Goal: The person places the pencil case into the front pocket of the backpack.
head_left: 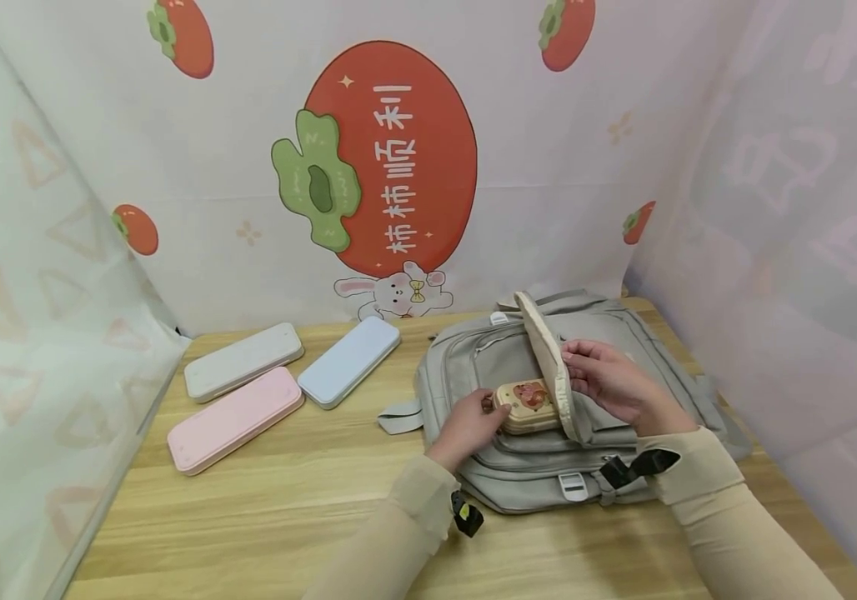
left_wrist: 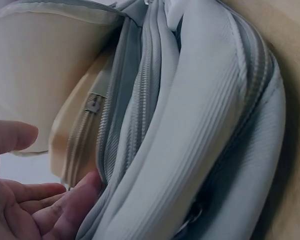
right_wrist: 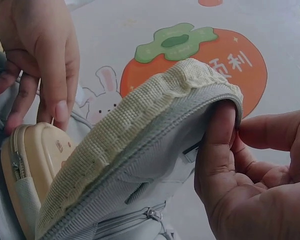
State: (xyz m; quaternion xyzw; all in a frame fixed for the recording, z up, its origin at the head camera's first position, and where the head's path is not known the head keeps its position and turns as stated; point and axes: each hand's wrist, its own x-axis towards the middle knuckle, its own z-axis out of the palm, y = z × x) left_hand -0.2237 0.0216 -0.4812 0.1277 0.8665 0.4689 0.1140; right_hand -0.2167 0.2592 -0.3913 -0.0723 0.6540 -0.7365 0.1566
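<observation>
A grey backpack lies on the wooden table, its front pocket flap raised. My right hand pinches the edge of that flap between thumb and fingers, holding it upright; the right wrist view shows its cream binding and zip teeth. Partly inside the pocket sits a cream zipped case with a red cartoon picture on its lid. My left hand grips the case's left end, and the flap hides the other end. In the left wrist view, the case's zip pull shows beside the pocket's zip.
Three flat boxes lie left of the backpack: white, pink and light blue. A strap sticks out from the bag's left side. Printed cloth stands behind the table and along both sides.
</observation>
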